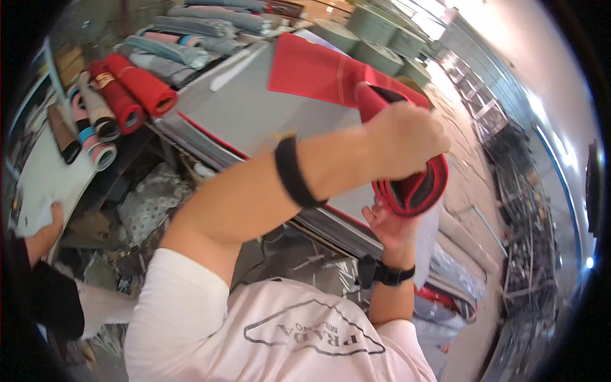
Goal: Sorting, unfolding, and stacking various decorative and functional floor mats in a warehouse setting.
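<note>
A partly rolled red mat with a dark underside is in front of me, its open end facing me. The red sheet spreads flat beyond it on the grey table top. My left hand is closed in a fist over the roll's upper side; its fingertips are hidden. A black band circles my left wrist. Below the roll's end, my right hand cups it from underneath, fingers partly spread and bent up against it. A black watch-like strap is on that wrist. A thin tan band crosses the red material.
Red rolls and several grey wrapped rolls lie at the far left. Large grey-green rolls stand behind the table. Another person's hand is over a white surface at the left. Scraps litter the space below.
</note>
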